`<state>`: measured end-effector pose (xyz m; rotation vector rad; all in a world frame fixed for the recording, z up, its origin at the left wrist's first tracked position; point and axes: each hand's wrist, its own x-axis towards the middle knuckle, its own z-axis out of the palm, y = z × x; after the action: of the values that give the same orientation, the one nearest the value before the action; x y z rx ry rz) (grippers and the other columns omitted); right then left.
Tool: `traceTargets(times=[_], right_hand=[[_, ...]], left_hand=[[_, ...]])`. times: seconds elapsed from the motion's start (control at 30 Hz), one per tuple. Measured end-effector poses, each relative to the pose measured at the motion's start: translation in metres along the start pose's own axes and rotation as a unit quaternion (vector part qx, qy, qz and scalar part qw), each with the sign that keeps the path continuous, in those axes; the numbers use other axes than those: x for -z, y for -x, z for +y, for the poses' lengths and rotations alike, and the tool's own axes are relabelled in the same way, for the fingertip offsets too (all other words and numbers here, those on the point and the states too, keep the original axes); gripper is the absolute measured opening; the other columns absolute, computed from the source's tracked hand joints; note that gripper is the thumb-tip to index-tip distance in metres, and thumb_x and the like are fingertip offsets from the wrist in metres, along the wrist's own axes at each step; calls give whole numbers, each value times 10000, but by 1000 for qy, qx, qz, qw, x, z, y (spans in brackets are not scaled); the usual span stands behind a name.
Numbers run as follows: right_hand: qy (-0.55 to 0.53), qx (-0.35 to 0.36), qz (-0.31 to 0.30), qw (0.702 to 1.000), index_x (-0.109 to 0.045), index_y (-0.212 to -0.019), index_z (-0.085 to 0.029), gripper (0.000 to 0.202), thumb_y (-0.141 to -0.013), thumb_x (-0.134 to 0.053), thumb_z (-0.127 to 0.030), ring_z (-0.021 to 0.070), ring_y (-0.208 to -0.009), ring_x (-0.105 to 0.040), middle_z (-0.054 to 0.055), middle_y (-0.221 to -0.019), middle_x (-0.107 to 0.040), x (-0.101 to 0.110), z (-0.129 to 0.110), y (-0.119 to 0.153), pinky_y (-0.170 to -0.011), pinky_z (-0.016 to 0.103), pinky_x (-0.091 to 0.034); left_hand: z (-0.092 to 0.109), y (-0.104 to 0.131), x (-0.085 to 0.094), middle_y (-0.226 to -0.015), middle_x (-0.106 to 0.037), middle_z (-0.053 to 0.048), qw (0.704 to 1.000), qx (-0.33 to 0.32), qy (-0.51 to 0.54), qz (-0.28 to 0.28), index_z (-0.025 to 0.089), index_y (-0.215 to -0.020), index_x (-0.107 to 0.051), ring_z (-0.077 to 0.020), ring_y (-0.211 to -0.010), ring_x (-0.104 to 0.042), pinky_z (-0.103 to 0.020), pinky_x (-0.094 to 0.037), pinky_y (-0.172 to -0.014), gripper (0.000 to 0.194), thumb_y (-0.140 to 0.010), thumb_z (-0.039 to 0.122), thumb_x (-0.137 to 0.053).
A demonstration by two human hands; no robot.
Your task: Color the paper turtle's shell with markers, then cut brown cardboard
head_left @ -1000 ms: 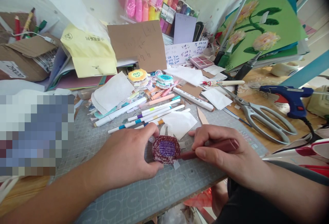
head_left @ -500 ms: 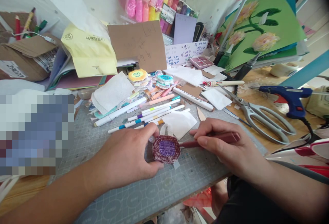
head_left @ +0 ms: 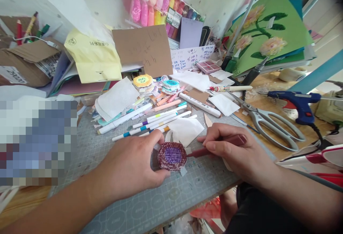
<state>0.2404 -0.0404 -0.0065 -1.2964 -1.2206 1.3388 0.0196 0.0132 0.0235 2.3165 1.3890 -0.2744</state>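
My left hand [head_left: 134, 160] grips a small rounded disc [head_left: 173, 155] with a purple middle and a maroon speckled rim. Thumb and forefinger close around its left side, low over the grey cutting mat [head_left: 139, 205]. In my right hand [head_left: 235, 151] is a dark red marker [head_left: 199, 152], held like a pen, its tip at the disc's right edge. Whether the tip touches cannot be made out. Small pale tabs stick out from under the disc. Behind it lies a folded white paper [head_left: 187, 129].
Several white-barrelled markers [head_left: 160, 116] lie beyond my hands. Yellow [head_left: 143, 80] and turquoise [head_left: 170, 83] discs sit behind them. To the right are scissors [head_left: 268, 123] and a blue glue gun [head_left: 297, 101]. A brown card [head_left: 144, 46] stands at the back; a cardboard box [head_left: 26, 62] is far left.
The view has shifted slightly. My right hand and the marker have moved a very little to the left; the left hand keeps the same hold on the disc.
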Motion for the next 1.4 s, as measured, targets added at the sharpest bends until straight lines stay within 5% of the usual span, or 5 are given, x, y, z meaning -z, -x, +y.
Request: traceTargets(times=[0.27, 0.57, 1.4], right_hand=[[16, 12, 17, 1000, -648, -703, -215, 210, -791, -718, -393, 251, -748, -714, 49, -757, -730, 4, 8, 2, -661, 319, -538], [141, 38, -22, 989, -652, -711, -207, 145, -808, -647, -315, 178, -684, -585, 23, -717, -664, -7, -1, 5, -592, 265, -421], [137, 32, -21, 990, -652, -705, -217, 120, -779, -651, -311, 161, -600, -537, 11, -670, -619, -14, -5, 2, -529, 265, -389]], left_hand=[[-6, -1, -6, -767, -636, -5, 999, 33, -10, 37, 252, -957, -493, -256, -671, -594, -300, -301, -553, 571, -575, 627, -692], [-20, -2, -9, -783, -626, 15, 997, -14, 60, 51, 309, -1032, -531, -248, -759, -605, -292, -336, -575, 466, -613, 436, -691], [-20, -6, -16, -748, -633, 30, 997, -21, 27, 72, 330, -970, -556, -232, -673, -590, -292, -313, -541, 367, -638, 442, -663]])
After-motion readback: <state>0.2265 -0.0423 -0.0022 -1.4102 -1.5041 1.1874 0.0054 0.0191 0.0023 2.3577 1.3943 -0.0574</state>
